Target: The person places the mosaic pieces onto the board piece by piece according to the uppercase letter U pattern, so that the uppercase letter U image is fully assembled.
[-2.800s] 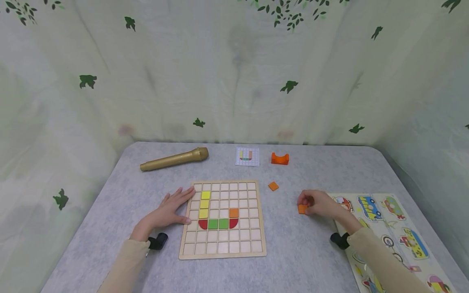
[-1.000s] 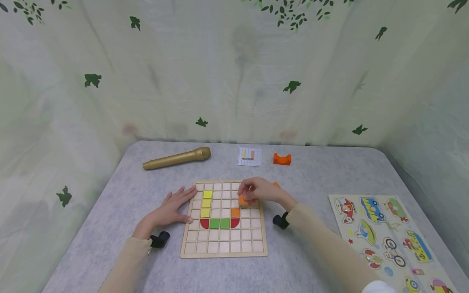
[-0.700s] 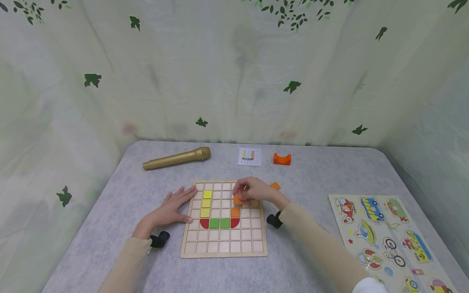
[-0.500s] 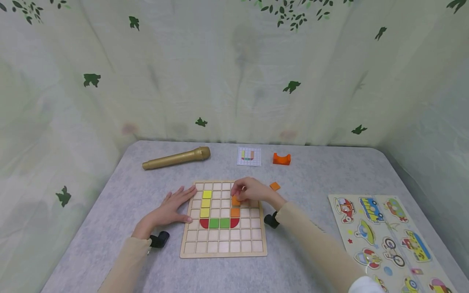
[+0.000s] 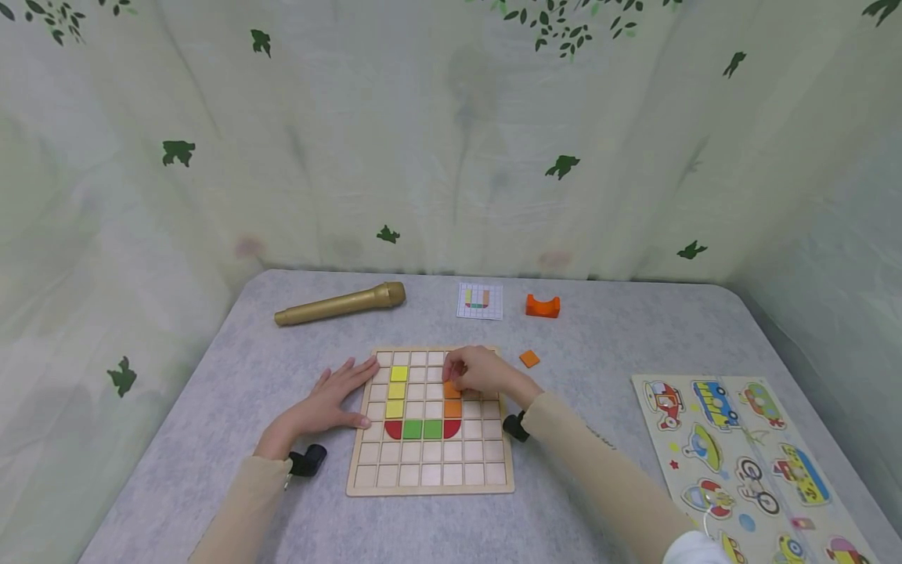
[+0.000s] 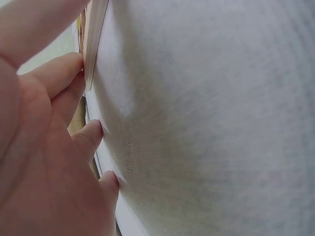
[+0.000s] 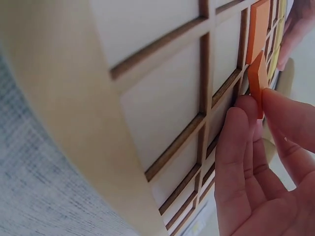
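Observation:
My right hand [image 5: 482,371] pinches an orange square tile [image 7: 258,78] between thumb and fingertips. The tile is tilted over a cell of the wooden grid board [image 5: 430,492], at the edge of an orange tile [image 5: 452,409] lying in its cell. My left hand [image 5: 330,403] lies with fingers spread at the board's left edge, fingertips and thumb on its frame and some fingers on the table. On the board, a column of yellow tiles [image 5: 397,391], a row of green tiles [image 5: 423,429] and red rounded corner pieces [image 5: 393,429] form a U with the orange.
Another orange tile [image 5: 529,359] lies right of the board. Behind stand a card with a coloured grid pattern [image 5: 480,301], an orange curved holder [image 5: 543,306] and a gold microphone [image 5: 340,305]. A vehicle picture puzzle board [image 5: 726,439] lies at the right.
My right hand has carried the orange tile leftward from beside the puzzle board to the grid, then down to the cell behind the other orange tile. The left hand has stayed put.

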Demonstrator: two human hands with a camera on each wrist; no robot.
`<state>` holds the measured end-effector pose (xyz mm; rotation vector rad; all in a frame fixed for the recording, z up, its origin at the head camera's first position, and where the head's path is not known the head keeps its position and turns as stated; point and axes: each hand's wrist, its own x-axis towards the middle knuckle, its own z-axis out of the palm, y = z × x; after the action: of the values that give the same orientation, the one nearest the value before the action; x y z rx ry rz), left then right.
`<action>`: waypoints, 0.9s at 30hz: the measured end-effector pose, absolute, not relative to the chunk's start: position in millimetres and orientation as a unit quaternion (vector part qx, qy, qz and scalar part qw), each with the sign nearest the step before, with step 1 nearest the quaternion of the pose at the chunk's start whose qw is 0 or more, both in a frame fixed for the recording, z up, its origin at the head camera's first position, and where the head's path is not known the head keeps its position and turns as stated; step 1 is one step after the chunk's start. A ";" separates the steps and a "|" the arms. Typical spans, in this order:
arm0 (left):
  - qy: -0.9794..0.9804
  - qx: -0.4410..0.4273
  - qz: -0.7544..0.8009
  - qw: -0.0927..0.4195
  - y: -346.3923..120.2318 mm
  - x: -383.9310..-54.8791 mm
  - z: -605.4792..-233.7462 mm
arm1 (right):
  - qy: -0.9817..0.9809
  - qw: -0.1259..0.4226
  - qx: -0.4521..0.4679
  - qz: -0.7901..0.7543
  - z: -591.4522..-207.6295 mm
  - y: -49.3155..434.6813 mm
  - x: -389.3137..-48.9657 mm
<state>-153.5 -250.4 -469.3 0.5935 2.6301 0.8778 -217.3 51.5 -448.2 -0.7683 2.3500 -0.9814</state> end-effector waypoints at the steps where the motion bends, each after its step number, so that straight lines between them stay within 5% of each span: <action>1: 0.916 0.209 0.308 0.151 -250.5 -153.3 -469.3 | 0.860 0.236 -0.281 -0.354 -448.6 51.5 -217.1; 16: 0.915 0.207 0.311 0.153 -249.8 -154.3 -468.9 | 0.860 0.218 -0.282 -0.365 -452.6 55.0 -216.0; 27: 0.916 0.204 0.311 0.153 -250.1 -153.7 -468.9 | 0.781 0.264 -0.247 -0.510 -454.2 98.9 -226.6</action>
<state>-153.7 -250.1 -468.9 0.5842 2.6270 0.8914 -226.6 98.9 -454.2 -0.6671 2.1116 -1.3779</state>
